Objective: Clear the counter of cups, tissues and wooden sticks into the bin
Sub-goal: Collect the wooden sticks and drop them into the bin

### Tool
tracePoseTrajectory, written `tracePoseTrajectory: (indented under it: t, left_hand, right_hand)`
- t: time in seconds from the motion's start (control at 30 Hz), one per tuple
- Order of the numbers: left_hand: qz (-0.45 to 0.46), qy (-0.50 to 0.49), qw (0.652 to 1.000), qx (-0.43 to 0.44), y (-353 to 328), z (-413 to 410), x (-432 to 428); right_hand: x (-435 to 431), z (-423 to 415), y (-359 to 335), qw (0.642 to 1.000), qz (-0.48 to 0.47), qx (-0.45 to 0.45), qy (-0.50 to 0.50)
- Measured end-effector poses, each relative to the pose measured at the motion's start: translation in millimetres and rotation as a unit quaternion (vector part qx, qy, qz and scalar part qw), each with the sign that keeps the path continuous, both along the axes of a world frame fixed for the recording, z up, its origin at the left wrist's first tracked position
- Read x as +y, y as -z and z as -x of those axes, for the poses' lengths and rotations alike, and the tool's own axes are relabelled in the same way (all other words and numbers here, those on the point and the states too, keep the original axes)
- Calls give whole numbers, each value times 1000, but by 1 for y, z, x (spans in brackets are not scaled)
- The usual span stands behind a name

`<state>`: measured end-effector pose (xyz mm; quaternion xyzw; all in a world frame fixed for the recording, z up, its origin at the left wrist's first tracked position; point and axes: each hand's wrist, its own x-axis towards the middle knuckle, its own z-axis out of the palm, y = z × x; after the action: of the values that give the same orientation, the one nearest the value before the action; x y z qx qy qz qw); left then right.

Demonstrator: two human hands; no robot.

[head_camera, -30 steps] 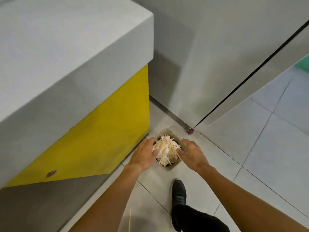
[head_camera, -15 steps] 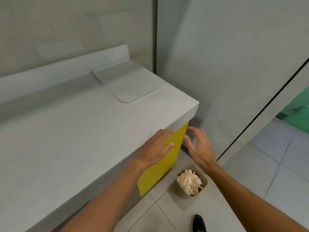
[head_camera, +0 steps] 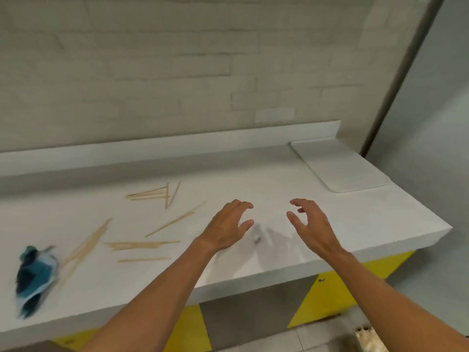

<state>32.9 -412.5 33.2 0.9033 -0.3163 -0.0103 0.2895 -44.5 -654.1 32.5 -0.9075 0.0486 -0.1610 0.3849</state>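
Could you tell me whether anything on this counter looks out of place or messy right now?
Yes: wooden sticks lie scattered at odd angles across the left of the counter, and a crumpled blue wrapper sits near its left front edge. Both hands are empty.

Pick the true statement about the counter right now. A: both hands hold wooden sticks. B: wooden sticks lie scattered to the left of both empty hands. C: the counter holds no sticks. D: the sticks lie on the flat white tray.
B: the wooden sticks lie left of the open, empty left hand and right hand.
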Motion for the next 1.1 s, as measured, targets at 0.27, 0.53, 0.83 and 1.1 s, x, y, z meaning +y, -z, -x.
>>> tracePoseTrajectory:
  t: [0.27,0.53,0.83,1.1]
  left_hand:
    - [-66,-169,983,21,10,4,164]
    - [-81,-270,959,38,16,21,251]
    - [-90,-275,955,59,32,8,269]
    - [-111,-264,956,70,46,-14,257]
  right_hand:
    - [122,-59,1,979,43,99,-173]
    - [199,-111,21,944,155,131,-262]
    - [240,-144,37,926,202,129,-293]
    - [241,-169,44,926,177,133,-305]
